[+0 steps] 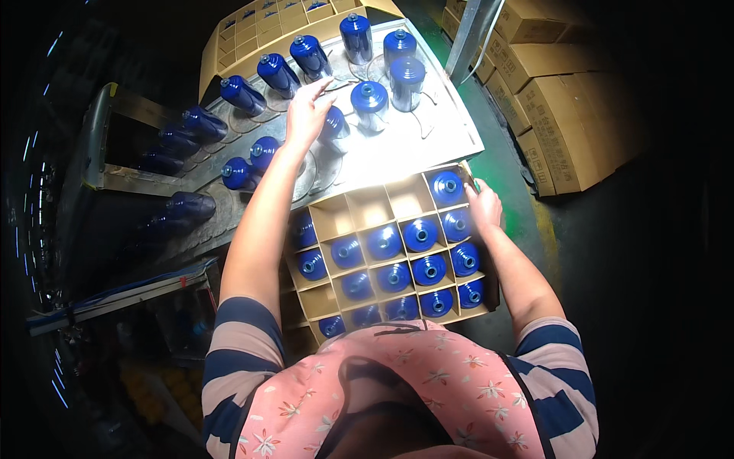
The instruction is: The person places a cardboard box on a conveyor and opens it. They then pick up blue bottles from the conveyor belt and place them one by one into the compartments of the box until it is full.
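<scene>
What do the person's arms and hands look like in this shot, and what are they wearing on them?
The left hand and right hand are ungloved, with no visible watch or bracelet. The forearms are uncovered too. Short sleeves with broad navy and pale pink stripes cover the upper arms, beside a pink floral apron.

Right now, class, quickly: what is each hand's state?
Left hand: open, fingers extended near a blue bottle, nothing visibly held.
Right hand: at the right edge of the divided carton; whether it grips cannot be told.
</scene>
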`<state>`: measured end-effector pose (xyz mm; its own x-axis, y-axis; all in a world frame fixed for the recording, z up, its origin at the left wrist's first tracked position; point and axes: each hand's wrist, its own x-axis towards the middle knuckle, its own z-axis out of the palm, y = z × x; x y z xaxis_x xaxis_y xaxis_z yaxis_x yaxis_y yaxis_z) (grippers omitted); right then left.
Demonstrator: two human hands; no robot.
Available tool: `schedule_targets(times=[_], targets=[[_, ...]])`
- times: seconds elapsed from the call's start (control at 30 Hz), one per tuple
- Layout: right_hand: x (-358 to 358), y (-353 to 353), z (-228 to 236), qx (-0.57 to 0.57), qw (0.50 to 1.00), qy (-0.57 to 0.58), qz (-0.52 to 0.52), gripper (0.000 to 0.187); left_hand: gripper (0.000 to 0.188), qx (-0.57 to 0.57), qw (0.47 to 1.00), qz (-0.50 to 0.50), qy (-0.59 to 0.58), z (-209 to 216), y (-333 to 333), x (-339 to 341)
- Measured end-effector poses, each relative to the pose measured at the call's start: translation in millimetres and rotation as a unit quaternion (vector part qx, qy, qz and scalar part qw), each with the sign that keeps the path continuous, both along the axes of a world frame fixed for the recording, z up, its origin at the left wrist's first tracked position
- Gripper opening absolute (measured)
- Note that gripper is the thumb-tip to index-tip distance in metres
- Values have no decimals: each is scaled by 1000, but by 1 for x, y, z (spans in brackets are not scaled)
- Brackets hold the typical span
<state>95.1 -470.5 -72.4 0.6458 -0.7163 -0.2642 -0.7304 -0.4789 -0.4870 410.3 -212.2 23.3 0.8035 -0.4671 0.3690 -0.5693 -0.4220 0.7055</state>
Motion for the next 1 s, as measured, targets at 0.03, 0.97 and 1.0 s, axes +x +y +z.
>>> schedule_targets(times=[0.03,0.97,1.0], targets=[[0,0,1,4,1000,4,-3,40,42,44,998,-38,-3,-3,-25,4],[-22,1,-5,-40,998,-4,44,42,37,-205,929,192,240,-55,165,-217],[-20,-4,-6,-31,999,-19,38,45,34,-200,915,235,261,-65,191,-237]])
